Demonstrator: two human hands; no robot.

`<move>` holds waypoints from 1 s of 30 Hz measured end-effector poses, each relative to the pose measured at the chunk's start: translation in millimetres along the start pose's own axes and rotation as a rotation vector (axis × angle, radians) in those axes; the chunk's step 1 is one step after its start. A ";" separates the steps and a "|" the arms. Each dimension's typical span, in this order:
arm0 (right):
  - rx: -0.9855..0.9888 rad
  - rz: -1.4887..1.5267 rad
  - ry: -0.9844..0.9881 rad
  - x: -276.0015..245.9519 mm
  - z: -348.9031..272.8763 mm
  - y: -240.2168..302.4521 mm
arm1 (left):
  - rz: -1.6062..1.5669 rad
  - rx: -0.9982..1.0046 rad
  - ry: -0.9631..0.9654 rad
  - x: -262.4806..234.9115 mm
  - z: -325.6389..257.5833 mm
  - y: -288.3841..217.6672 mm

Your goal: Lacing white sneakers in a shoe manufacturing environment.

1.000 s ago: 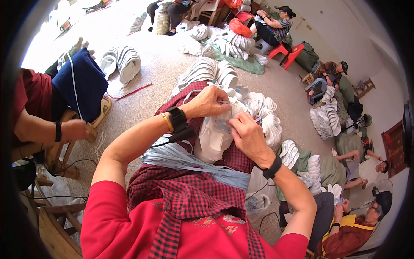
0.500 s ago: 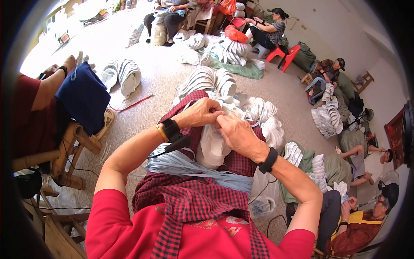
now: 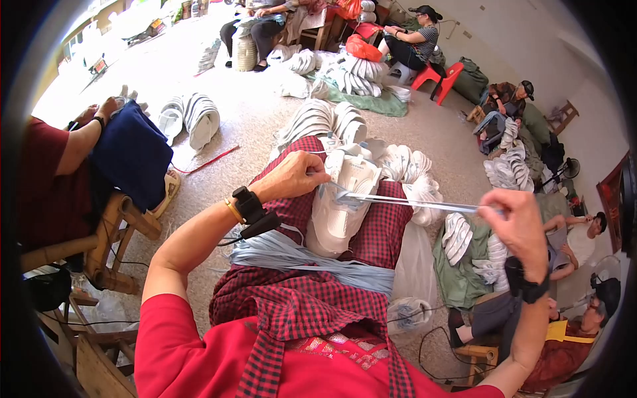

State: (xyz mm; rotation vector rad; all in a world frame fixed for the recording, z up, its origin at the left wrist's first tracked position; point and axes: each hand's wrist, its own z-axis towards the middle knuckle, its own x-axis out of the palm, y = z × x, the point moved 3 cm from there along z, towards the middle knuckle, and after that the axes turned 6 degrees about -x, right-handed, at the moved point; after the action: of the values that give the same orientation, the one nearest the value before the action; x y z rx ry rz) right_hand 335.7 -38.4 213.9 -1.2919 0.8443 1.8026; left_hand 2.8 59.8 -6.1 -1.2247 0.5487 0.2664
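A white shoe upper (image 3: 337, 222) rests between my knees on a red-and-black checked apron (image 3: 302, 308). A pale blue-white lace (image 3: 418, 200) runs taut from the upper toward the right. My right hand (image 3: 516, 222), well out to the side, has its fingers closed on the far end of that lace. Close by the upper's left edge is my left hand (image 3: 298, 176), its thumb and fingers pinched, apparently on another part of the lace. Across my lap lies a bundle of pale blue laces (image 3: 298, 262).
White uppers (image 3: 312, 123) are stacked just beyond my knees, with another cluster (image 3: 411, 169) to their right. On the left, a co-worker's navy cloth (image 3: 133, 152) lies beside a bamboo chair (image 3: 109, 232). Several people sit around the room near more piles and a red stool (image 3: 448, 83).
My hands were together over the upper; the right hand has pulled far to the right, drawing the lace out straight. The left hand has shifted slightly left and stays beside the upper.
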 end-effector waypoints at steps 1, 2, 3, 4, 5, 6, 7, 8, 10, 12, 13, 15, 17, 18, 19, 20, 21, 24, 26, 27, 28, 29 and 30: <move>0.031 -0.017 -0.035 -12.8 -8.3 -10.2 | 0.004 0.005 0.005 1.0 0.9 -0.4; 0.069 -0.019 -0.063 -22.9 -14.4 -20.0 | -0.010 0.004 0.004 1.7 0.5 0.4; 0.070 -0.014 -0.064 -26.0 -18.3 -26.8 | -0.023 0.002 0.003 2.0 0.0 0.7; 0.067 -0.048 -0.110 -30.3 -21.7 -31.7 | -0.020 0.004 0.004 1.5 0.1 -1.9; 0.062 -0.081 -0.156 -33.9 -25.5 -37.7 | -0.014 -0.012 0.010 0.2 -0.3 -5.1; 0.050 -0.092 -0.226 -37.4 -32.9 -46.0 | -0.007 -0.028 0.015 -0.8 -0.8 -7.3; 0.047 -0.088 -0.233 -39.0 -37.8 -55.8 | 0.001 -0.026 0.011 -2.4 0.3 -9.0; 0.088 -0.054 -0.212 -37.5 -41.5 -67.7 | 0.029 -0.015 0.008 -2.8 -1.4 -9.5; 0.122 0.002 -0.206 -22.6 -45.0 -91.3 | 0.064 -0.010 0.010 -6.0 -4.9 -10.2; 0.066 -0.018 -0.212 13.4 -45.8 -113.7 | 0.106 -0.045 0.043 -14.8 -8.9 -9.6; 0.013 -0.056 -0.221 32.3 -48.4 -125.6 | 0.107 -0.039 0.051 -19.6 -8.9 -11.0; 0.033 -0.030 -0.158 83.9 -56.9 -174.2 | 0.110 -0.028 0.091 -28.4 -5.1 -14.8; 0.033 0.042 -0.190 137.7 -49.0 -181.3 | 0.127 -0.039 0.097 -35.5 -5.4 -10.2; -0.032 0.090 -0.253 164.0 -38.3 -172.0 | 0.128 -0.052 0.120 -37.9 -5.9 -8.3; -0.101 0.142 -0.314 184.5 -23.6 -150.9 | 0.130 -0.070 0.142 -41.0 -7.3 -6.9; -0.164 0.220 -0.293 193.7 -7.2 -110.9 | 0.269 -0.053 0.157 -45.9 -11.4 -5.2; -0.227 0.299 -0.275 196.0 7.0 -68.2 | 0.279 -0.062 0.160 -46.6 -13.8 -0.3; -0.389 0.294 -0.223 205.1 23.8 -4.7 | 0.523 0.502 -0.055 -48.3 -19.0 6.1; -0.405 0.262 -0.144 212.1 30.4 5.9 | 0.674 0.575 -0.035 -57.9 -21.6 8.7; -0.393 0.266 -0.154 216.5 32.6 3.8 | 0.820 0.638 -0.031 -63.2 -23.7 9.9; -0.434 0.229 -0.151 223.7 34.6 0.4 | 0.922 0.644 -0.028 -71.3 -27.0 9.2; -0.477 0.191 -0.146 225.7 34.6 -0.3 | 0.924 0.648 -0.024 -80.8 -29.7 10.1; -0.474 0.192 -0.148 225.5 32.1 -3.6 | 0.987 0.641 -0.032 -90.4 -32.0 12.4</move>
State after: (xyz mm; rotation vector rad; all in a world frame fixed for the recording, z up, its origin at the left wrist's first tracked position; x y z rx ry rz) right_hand 276.7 34.4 6.4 -1.3742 0.4848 2.3169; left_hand -87.3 42.5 24.5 -0.2529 1.0870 0.8596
